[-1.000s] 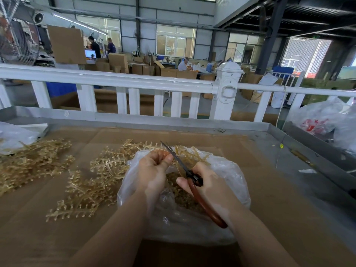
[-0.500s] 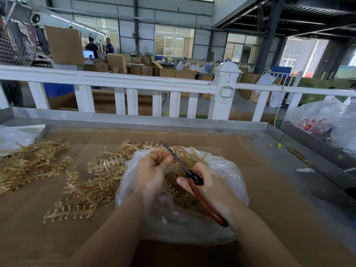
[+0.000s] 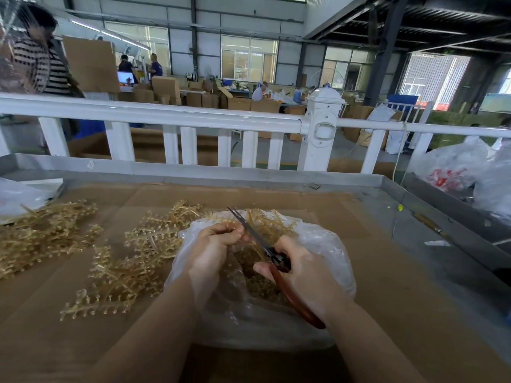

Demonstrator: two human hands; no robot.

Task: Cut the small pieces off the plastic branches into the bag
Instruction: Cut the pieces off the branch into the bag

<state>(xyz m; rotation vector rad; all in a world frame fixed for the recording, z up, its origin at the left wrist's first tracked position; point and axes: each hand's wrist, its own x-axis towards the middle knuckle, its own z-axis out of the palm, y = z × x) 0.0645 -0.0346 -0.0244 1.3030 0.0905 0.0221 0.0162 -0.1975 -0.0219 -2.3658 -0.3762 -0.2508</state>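
left hand (image 3: 214, 246): over the bag mouth, fingers curled, pinching a plastic branch (image 3: 260, 225) at its near end.
right hand (image 3: 301, 269): wrapped round the scissors (image 3: 276, 261) handles, thumb on the near side.
scissors: red-brown handles, dark thin blades slightly parted, tips pointing up and away; blades cross the held branch just right of the left fingers.
held branch: gold, translucent, fanned out above the far rim of the bag, behind the blades.
bag (image 3: 326, 250): clear plastic, lying open on the cardboard under both hands; near side crumpled below the wrists.
cut pieces (image 3: 257, 283): brownish-gold heap inside the bag, between the two hands.
near branch pile (image 3: 124, 272): gold branches spread on the cardboard just left of the bag, some touching its left edge.
far branch pile (image 3: 38, 233): second heap at the left edge, apart from the first.
work surface (image 3: 387, 272): brown cardboard sheet laid in a grey metal tray with raised rim.
left corner: another clear bag (image 3: 16, 194) partly in view beside the far pile.
right side: white bag with red print (image 3: 453, 170) beyond the tray rim.
behind tray: white fence rail (image 3: 166, 114) running across.
background: cardboard boxes (image 3: 166, 87), several people at benches, one person in a striped top (image 3: 36, 59) at far left.
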